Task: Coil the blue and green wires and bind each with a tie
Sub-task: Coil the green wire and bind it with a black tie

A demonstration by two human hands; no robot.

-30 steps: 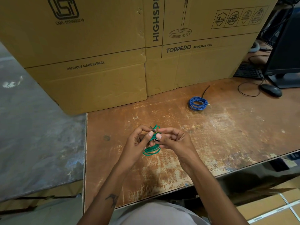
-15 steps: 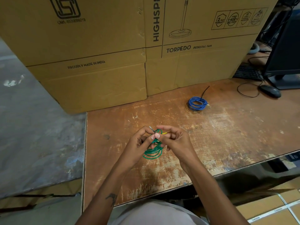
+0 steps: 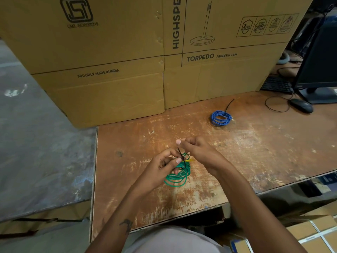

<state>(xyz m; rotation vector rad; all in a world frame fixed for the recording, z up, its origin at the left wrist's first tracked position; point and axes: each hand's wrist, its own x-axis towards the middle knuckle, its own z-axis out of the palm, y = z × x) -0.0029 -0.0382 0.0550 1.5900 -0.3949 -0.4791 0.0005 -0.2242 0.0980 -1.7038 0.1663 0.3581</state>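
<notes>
A green wire coil (image 3: pixel 177 175) hangs just above the worn wooden table (image 3: pixel 246 152), held between both hands. My left hand (image 3: pixel 160 168) pinches the coil at its top, where a thin black tie (image 3: pixel 181 156) wraps the strands. My right hand (image 3: pixel 198 152) is closed, fingertips up and back past the coil, seemingly gripping the tie's free end; the grip itself is hidden. A blue wire coil (image 3: pixel 221 118) lies flat farther back on the right, with a black tie tail sticking out of it.
Large cardboard fan boxes (image 3: pixel 145 61) wall off the back of the table. A black mouse (image 3: pixel 301 105), a keyboard (image 3: pixel 278 84) and a monitor (image 3: pixel 321 66) sit at the far right. The table's left edge drops to a grey floor (image 3: pixel 36 143).
My right hand has moved up and away from the left, drawing the black tie out. The green coil has dropped slightly lower under my left hand.
</notes>
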